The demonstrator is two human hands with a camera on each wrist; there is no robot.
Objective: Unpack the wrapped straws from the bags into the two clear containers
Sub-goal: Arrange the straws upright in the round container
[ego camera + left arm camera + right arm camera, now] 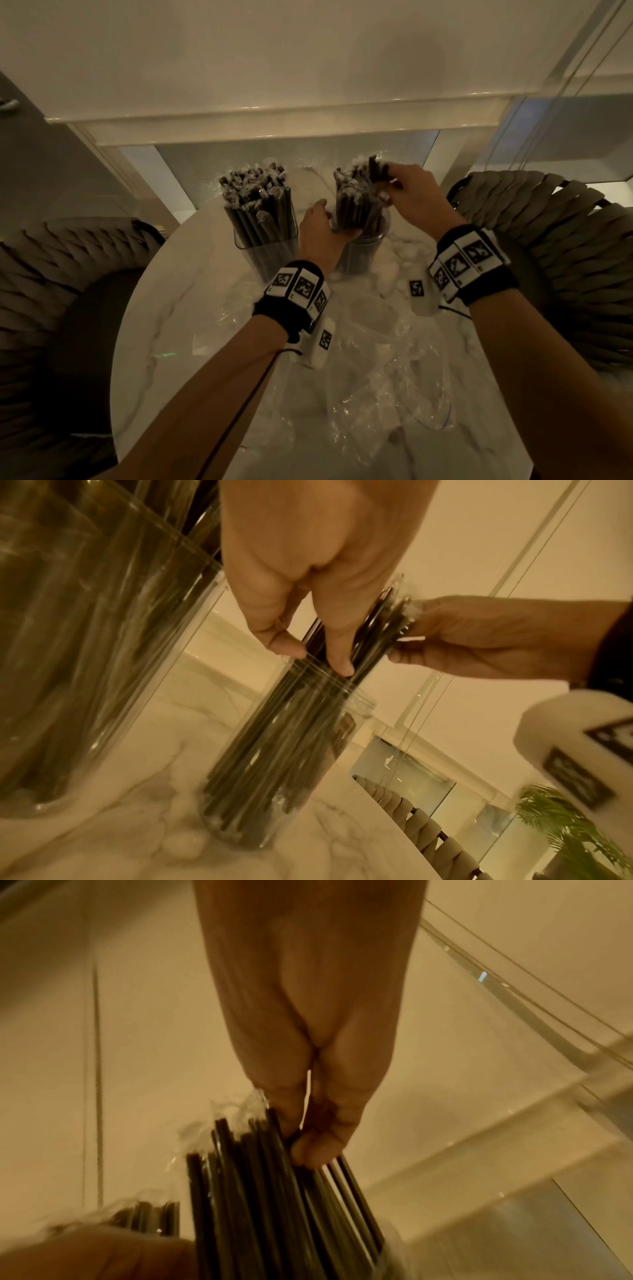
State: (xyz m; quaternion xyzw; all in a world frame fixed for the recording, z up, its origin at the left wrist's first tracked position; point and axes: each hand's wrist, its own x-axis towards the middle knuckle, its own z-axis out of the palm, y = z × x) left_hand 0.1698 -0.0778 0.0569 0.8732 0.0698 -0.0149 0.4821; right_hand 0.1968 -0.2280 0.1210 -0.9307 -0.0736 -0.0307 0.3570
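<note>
Two clear containers stand at the far side of the marble table (178,291). The square container (263,240) on the left is packed with dark wrapped straws. To its right, the round jar (363,246) holds a leaning bundle of wrapped straws (356,202). My left hand (329,222) grips that bundle just above the jar's rim (356,712), thumb and fingers (339,666) against the straws (274,750). Higher up, my right hand (390,186) pinches the upper ends of several straws (260,1191) between thumb and fingers (308,1148).
Crumpled clear plastic bags (376,377) cover the near middle of the table. Woven chairs stand left (51,274) and right (565,240). A white wall and window ledge lie behind the containers. A green plant (565,831) shows beyond the table edge.
</note>
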